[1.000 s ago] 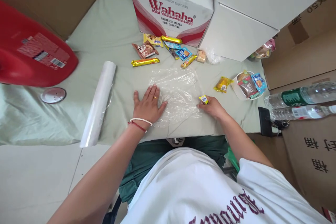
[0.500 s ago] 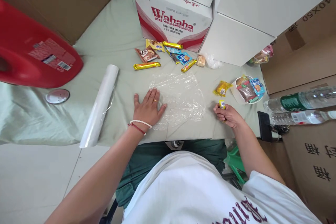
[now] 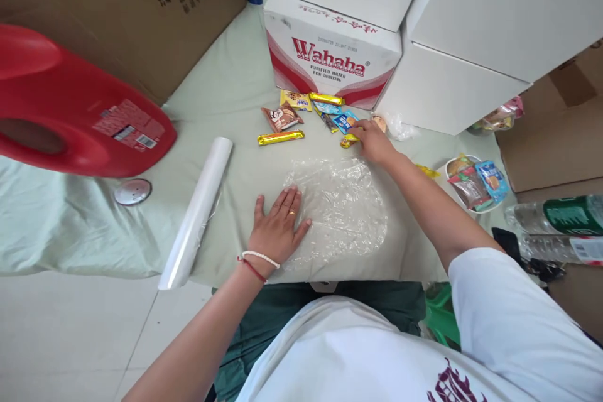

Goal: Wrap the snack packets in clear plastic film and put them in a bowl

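My left hand (image 3: 277, 226) lies flat with fingers spread on the left edge of a crinkled clear plastic sheet (image 3: 343, 207) spread on the pale green cloth (image 3: 226, 94). My right hand (image 3: 373, 140) reaches past the far edge of the sheet to a cluster of snack packets (image 3: 325, 114). Its fingers are pinched together on a yellow packet (image 3: 347, 140), beside a blue packet (image 3: 345, 120). A gold bar (image 3: 280, 137) and a brown packet (image 3: 281, 118) lie to the left of that hand.
A roll of clear film (image 3: 198, 208) lies left of my left hand, beyond it a metal lid (image 3: 132, 191) and a red jug (image 3: 70, 113). A Wahaha carton (image 3: 330, 56) and white boxes (image 3: 471, 31) stand behind. A white bowl of snacks (image 3: 475, 182) and water bottles (image 3: 560, 226) sit right.
My right hand, with a small yellow packet in it, left the sheet's right edge, drew back, then reached forward to the snack cluster. The left hand stayed flat on the sheet.
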`<state>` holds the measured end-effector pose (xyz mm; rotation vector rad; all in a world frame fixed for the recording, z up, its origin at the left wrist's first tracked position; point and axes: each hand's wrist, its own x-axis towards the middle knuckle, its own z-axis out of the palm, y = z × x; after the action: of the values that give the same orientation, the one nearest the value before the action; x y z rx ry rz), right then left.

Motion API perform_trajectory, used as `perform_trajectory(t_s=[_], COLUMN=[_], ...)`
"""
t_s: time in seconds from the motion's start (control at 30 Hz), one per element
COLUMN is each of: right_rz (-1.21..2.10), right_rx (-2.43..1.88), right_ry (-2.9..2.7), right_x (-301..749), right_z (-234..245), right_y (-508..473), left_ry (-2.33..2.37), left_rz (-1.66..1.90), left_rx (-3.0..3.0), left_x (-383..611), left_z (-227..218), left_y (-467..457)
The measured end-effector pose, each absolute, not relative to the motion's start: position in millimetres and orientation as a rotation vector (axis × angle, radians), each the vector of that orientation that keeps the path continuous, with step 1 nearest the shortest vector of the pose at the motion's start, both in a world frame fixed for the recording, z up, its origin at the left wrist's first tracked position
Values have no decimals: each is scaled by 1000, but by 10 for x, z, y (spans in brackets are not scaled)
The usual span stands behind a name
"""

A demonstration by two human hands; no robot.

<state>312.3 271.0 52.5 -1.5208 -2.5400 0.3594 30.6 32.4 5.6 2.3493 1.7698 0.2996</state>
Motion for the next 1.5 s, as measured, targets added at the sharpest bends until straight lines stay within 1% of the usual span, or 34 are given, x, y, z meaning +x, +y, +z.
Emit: perform_trajectory(t_s=[0.17,0.23,0.37,0.5,0.6,0.67,0.77,0.87,0.93,1.03,1.1,1.2,1.37,1.5], right_rz=[110,127,276,231,194,160,110,165,346,676,756,689,468,371], right_rx=[-1663,-1721,-1883,-2001,-2081,-2103,-2126,-2039,-1855,-1459,-1296,-1286,-1406,-1227], right_ry=[-2798,-2745,-2426,-2401,-2418,-2423,-2464,-2535,-2647,-2903,-3029,-3049,-2881,-2985], right_x=[3061,3083,2805,2192,1922,1948,2241,2610,2770,2804,2742,2663,2620,2555], right_z=[574,663,766,655,581,612,800,1059,1169,1150,1057,956,1003,851], right_y=[2873,2894,3026,3248,3303,3237,2989,2563,2190,1639,1389,1256,1275,1138], left_ry=[1754,1741,1726,1736,1736,1732,1729,1727,1727,1737,1749,1772,1780,1796], left_rz=[309,328,367,399,398,395,387,375,369,362,363,365,362,356], left_rx=[2360,2369,2386,2393,2366,2345,2314,2301,2307,2320,2326,2326,2327,2325], left_x=[270,258,247,250,261,270,281,288,292,300,309,325,333,330], left_z=[59,55,44,46,63,74,77,66,58,46,36,16,-1,-3], left_y=[321,319,323,330,326,323,321,322,324,328,332,333,333,337])
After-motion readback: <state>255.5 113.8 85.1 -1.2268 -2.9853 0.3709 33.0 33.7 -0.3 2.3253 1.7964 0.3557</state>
